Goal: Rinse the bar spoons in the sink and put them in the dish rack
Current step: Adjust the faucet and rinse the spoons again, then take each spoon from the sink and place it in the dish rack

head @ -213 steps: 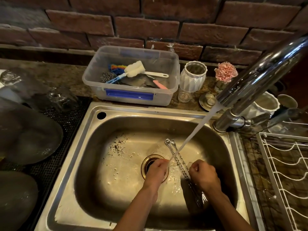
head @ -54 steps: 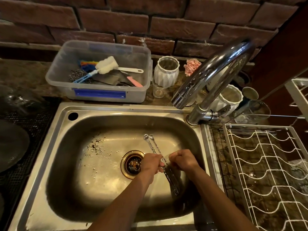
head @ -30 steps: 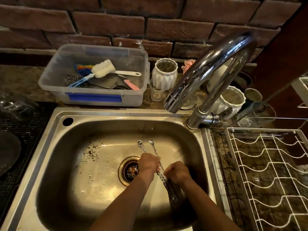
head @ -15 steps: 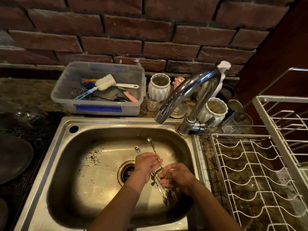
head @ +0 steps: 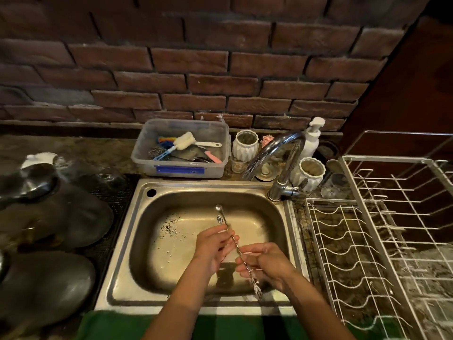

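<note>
Two long twisted-stem bar spoons (head: 235,242) are held together over the steel sink (head: 171,244), bowls pointing away towards the back wall, fork ends near the front rim. My left hand (head: 212,244) grips the stems just below the bowls. My right hand (head: 266,262) holds them lower down, nearer the fork ends. The white wire dish rack (head: 362,241) stands right of the sink with nothing in it. The chrome tap (head: 274,155) arches over the sink's back right corner; no water runs from it.
A clear plastic tub (head: 181,150) with brushes and scourers sits behind the sink. White ribbed pots (head: 245,146), a soap pump bottle (head: 312,138) and small glasses crowd around the tap. Dark plates and upturned glasses (head: 56,217) lie on a mat at the left. A green cloth (head: 117,325) hangs below the sink's front edge.
The water was running several seconds ago and is off now. My hands have lifted the spoons up from the drain, and the view has pulled back to show more of the rack.
</note>
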